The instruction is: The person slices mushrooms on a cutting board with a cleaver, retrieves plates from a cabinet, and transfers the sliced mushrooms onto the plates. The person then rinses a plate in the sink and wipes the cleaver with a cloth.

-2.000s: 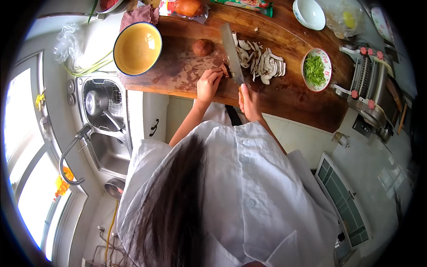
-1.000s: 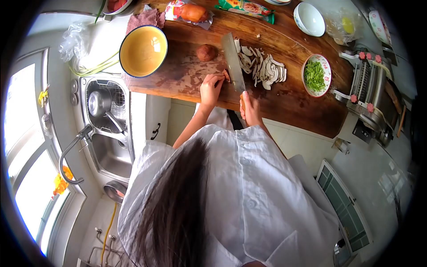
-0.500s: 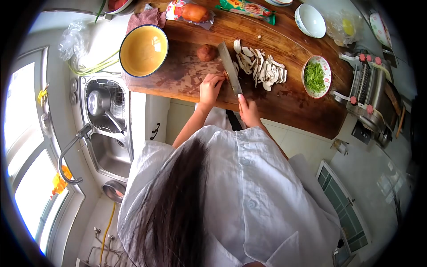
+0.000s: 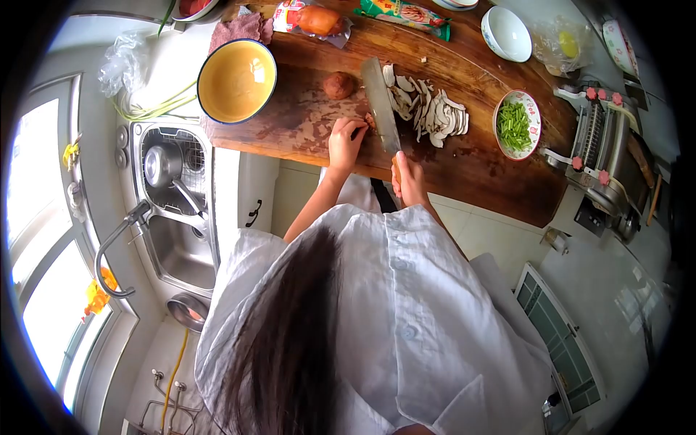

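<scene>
My right hand [image 4: 410, 181] is wrapped round the handle of a broad kitchen knife [image 4: 382, 105], its blade pointing away from me on the wooden worktop. To the left of the blade, my left hand [image 4: 346, 147] has its fingers curled down; whatever is under them is hidden. A small reddish-brown piece [image 4: 370, 122] shows between those fingertips and the blade. Farther back lies a round reddish-brown lump [image 4: 338, 85], apart from both hands. Sliced mushrooms [image 4: 441, 114] with pale flesh and dark edges are spread on the right side of the knife.
A yellow bowl [image 4: 219, 87] stands at the worktop's left, beside a sink [image 4: 174, 250]. Packaged sausage [image 4: 319, 22] and a green packet [image 4: 406, 17] lie at the back. To the right are chopped greens in a bowl [image 4: 535, 130], a white bowl [image 4: 506, 35] and a pasta machine [image 4: 598, 141].
The knife has shifted slightly right and away from my left fingers, showing the small reddish piece more clearly. My right hand has moved a little right with it.
</scene>
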Tool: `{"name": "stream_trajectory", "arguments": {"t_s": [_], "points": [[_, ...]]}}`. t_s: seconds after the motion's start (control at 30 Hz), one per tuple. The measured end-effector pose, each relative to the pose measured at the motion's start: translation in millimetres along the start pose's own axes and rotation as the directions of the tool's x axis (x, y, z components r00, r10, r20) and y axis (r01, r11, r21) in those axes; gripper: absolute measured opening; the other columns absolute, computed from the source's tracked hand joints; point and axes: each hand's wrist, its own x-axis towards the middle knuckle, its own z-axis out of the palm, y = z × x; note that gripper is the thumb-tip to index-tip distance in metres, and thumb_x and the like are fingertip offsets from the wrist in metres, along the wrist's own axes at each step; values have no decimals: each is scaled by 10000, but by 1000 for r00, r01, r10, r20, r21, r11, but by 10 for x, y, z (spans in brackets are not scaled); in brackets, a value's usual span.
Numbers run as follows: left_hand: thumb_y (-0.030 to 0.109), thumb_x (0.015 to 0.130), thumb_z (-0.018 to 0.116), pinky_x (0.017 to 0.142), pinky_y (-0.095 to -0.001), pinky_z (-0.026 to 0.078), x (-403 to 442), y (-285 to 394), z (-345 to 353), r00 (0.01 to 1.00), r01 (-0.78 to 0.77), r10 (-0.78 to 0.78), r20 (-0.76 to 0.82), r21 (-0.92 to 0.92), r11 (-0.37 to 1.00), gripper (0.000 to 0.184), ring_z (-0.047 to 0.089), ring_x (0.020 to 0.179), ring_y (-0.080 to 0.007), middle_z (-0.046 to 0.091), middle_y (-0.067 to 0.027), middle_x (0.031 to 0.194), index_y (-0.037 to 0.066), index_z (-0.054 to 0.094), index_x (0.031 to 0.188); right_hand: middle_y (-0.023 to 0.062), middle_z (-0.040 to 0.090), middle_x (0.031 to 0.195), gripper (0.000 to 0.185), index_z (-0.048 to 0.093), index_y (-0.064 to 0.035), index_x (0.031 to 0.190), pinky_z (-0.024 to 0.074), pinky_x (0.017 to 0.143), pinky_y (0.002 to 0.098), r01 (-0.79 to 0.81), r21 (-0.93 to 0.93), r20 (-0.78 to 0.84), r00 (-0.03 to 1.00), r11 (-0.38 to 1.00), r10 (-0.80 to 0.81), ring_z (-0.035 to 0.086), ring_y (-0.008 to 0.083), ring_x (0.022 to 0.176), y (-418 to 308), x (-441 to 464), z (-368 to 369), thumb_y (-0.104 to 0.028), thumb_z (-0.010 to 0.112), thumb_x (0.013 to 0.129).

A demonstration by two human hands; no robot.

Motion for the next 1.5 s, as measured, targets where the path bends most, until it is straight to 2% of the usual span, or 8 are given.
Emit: {"name": "stream_trajectory", "arguments": {"t_s": [0.37,0.5,0.57,0.63,0.7,0.83,1.23,1.5], "points": [[31,673,642,678,-320,449,-17,-2,16,1000,-16,17,-8,43,999,81,531,771,-247,582,-64,796,31,620,751,4,411,458,461,471,-54,613,312,372,264,-26,-271,21,999,962,33,406,89,380,143,107,-126,-425,440,884],[25,672,640,694,-319,444,-12,-38,17,1000,1,-1,8,42,999,76,538,774,-248,593,-67,799,32,627,747,-5,413,482,448,452,-55,593,289,366,256,88,-388,-48,992,918,-116,382,85,390,221,81,-12,-391,452,890],[17,671,639,713,-319,440,-1,-28,16,999,19,-20,27,37,999,76,545,784,-249,604,-71,808,33,635,745,-2,419,485,441,451,-55,596,297,369,261,319,-437,-71,920,841,-386,382,83,392,375,169,31,-381,448,894],[36,676,641,689,-317,447,19,-9,-4,999,-19,17,32,60,998,70,531,772,-246,582,-58,774,34,616,741,-8,412,489,424,454,-62,618,297,354,241,291,-398,-58,939,870,-340,383,72,390,338,266,84,-382,439,897],[33,680,638,672,-315,452,3,-9,-13,998,-51,50,25,65,997,72,537,750,-248,582,-66,773,32,609,745,-15,401,492,393,461,-69,671,291,334,214,106,-46,-49,993,993,-108,380,61,379,230,355,137,-384,421,903],[24,697,620,608,-312,463,93,89,-85,998,54,-50,44,-89,995,91,555,662,-256,579,-97,773,29,573,775,7,398,487,436,461,-50,730,287,327,205,174,99,-81,983,980,-166,358,66,357,42,261,7,-438,374,908],[149,730,630,602,-400,464,1165,203,391,978,78,-117,175,216,973,162,570,734,-324,569,-130,818,32,542,800,-10,372,461,432,445,-69,649,278,331,208,150,154,-215,970,976,-115,335,56,350,-88,22,-361,-414,399,905],[178,685,684,679,-354,469,1365,216,430,959,-150,52,277,347,926,240,592,781,-266,608,-84,836,58,599,874,-13,364,456,426,440,-77,643,276,328,213,158,146,-171,976,977,-132,336,55,350,-37,50,-420,-410,399,906]]}}
